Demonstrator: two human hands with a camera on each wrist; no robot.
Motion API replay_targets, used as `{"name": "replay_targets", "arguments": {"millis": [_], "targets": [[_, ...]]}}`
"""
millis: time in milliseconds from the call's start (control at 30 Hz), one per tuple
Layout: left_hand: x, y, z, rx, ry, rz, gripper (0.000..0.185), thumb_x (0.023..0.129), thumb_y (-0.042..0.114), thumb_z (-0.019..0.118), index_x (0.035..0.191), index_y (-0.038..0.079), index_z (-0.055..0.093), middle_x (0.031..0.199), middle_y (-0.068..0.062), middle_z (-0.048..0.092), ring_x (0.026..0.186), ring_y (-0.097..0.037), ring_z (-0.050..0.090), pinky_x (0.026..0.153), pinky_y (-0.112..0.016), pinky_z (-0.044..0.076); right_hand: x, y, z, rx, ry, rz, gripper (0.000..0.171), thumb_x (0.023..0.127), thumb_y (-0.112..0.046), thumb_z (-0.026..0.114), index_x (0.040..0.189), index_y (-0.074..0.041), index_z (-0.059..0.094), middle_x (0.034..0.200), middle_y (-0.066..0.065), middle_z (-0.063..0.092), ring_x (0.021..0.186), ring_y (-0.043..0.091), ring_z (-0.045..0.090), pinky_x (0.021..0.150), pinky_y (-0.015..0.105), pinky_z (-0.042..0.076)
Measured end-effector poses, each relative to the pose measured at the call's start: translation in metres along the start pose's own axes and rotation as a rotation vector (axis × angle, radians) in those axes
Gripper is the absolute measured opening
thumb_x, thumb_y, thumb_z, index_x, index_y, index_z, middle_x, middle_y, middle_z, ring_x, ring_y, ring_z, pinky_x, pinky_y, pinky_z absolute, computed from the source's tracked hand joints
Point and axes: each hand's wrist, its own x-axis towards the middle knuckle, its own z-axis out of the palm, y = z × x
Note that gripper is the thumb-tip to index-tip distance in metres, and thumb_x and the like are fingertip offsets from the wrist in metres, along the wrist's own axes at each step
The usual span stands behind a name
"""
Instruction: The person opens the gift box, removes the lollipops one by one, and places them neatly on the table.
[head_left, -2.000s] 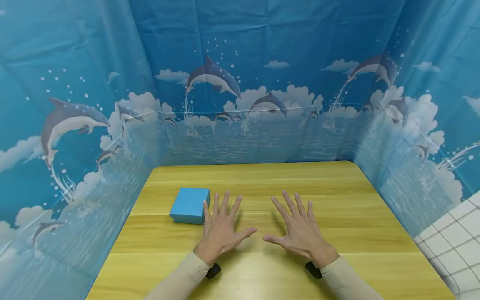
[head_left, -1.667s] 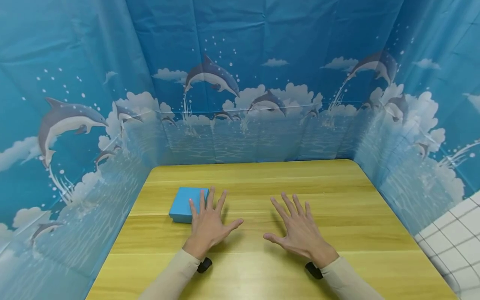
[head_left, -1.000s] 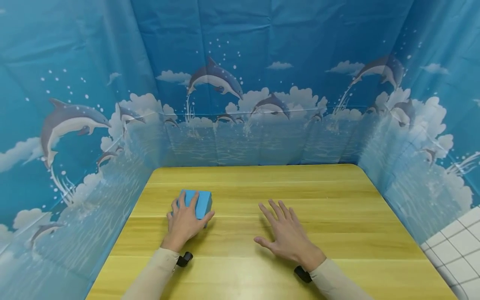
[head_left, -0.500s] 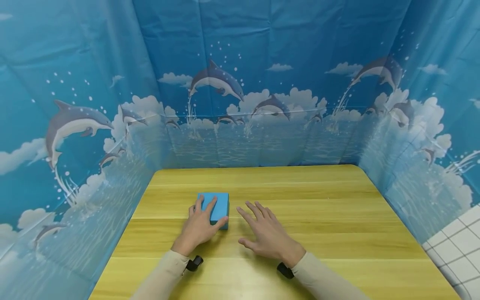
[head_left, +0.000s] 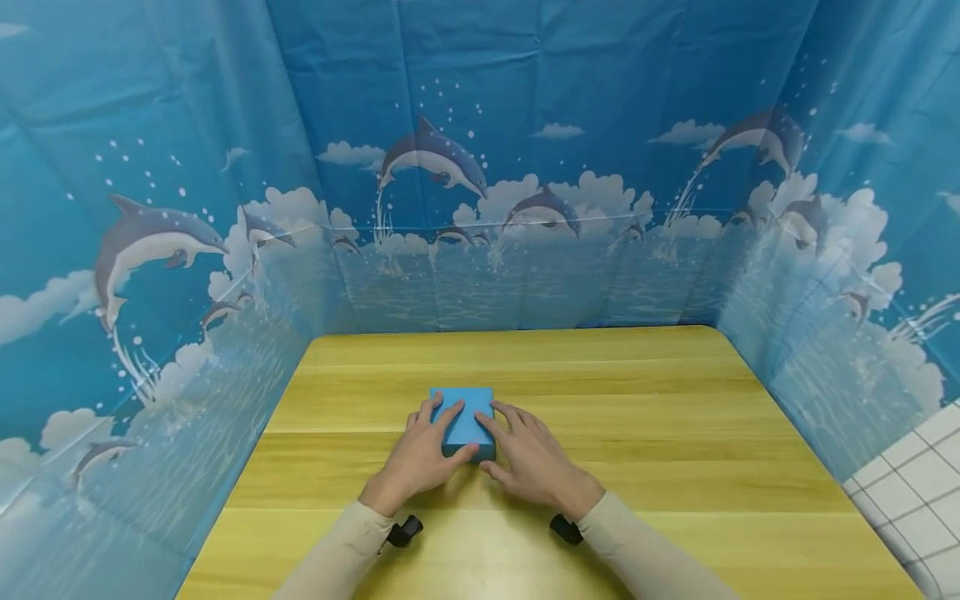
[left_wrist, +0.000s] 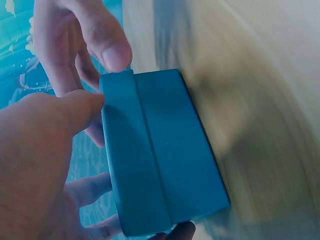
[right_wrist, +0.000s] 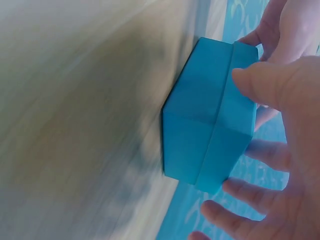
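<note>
A blue lidded box (head_left: 468,417) sits on the yellow wood-grain table (head_left: 675,467), between both hands. Its lid seam shows on the box's side (left_wrist: 165,150) in the left wrist view. My left hand (head_left: 416,458) grips the box from the left, fingers over the top and left side, thumb at the front. From the right, my right hand (head_left: 536,458) reaches to the box with spread, relaxed fingers; its index fingertip lies at the top's right edge. In the right wrist view, the right thumb (right_wrist: 265,82) overlaps the lid and two fingertips lie close to its edge.
Blue dolphin-printed curtains (head_left: 525,275) hang behind the table and along both sides. White tiles (head_left: 915,492) show at the lower right. A dark wrist device (head_left: 405,531) is on the left wrist, another dark device (head_left: 566,529) on the right.
The left hand moved left onto the box, took hold of it and brought it rightward to the table's middle, turning it slightly. The right hand moved left to the box's right side.
</note>
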Motion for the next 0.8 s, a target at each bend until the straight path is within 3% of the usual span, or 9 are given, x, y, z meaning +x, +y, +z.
{"name": "replay_targets", "arguments": {"millis": [367,800], "targets": [[0.001,0.015,0.011,-0.04,-0.022,0.079,0.086,0.111,0.051,0.08,0.18,0.012,0.047,0.188,-0.029,0.033,0.158,-0.056,0.049,0.12,-0.066,0.057,-0.014,0.013,-0.006,0.023,0.111,0.044,0.057,0.11,-0.042,0.084,0.156,-0.012,0.071,0.162,0.027,0.06,0.14,0.048,0.07,0.109,0.065,0.064],[0.005,0.033,0.026,-0.006,-0.055,0.134,0.085,0.111,0.05,0.081,0.18,0.014,0.046,0.187,-0.024,0.036,0.162,-0.054,0.049,0.124,-0.065,0.055,-0.032,0.034,-0.02,0.072,0.079,0.097,0.051,0.105,-0.038,0.092,0.147,-0.015,0.075,0.157,0.02,0.062,0.137,0.039,0.07,0.104,0.053,0.066]]}}
